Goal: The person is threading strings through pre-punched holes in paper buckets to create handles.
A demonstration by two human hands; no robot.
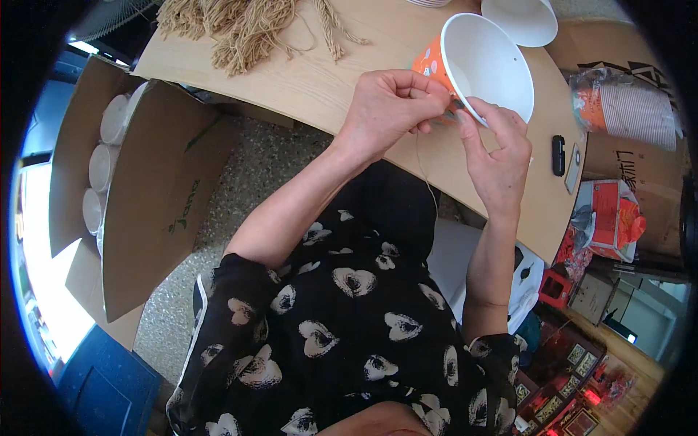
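An orange-printed paper bucket [488, 69] with a white inside lies tilted on the table, its mouth toward me. A small hole shows in its far wall. At the near rim, my left hand [396, 105] is closed in a pinch on a thin tan string [419, 156], whose loose end hangs down past the table edge. My right hand [498, 149] has its thumb and fingers closed around the bucket's rim, close to the left fingertips. Exactly where the string meets the bucket is hidden by the fingers.
Bundles of tan cord [243, 29] lie at the table's far left. Another white paper bucket [520, 20] is behind mine. A black object [558, 155] and a phone-like slab [573, 168] rest near the right edge. An open carton [156, 196] with white cups stands on the left.
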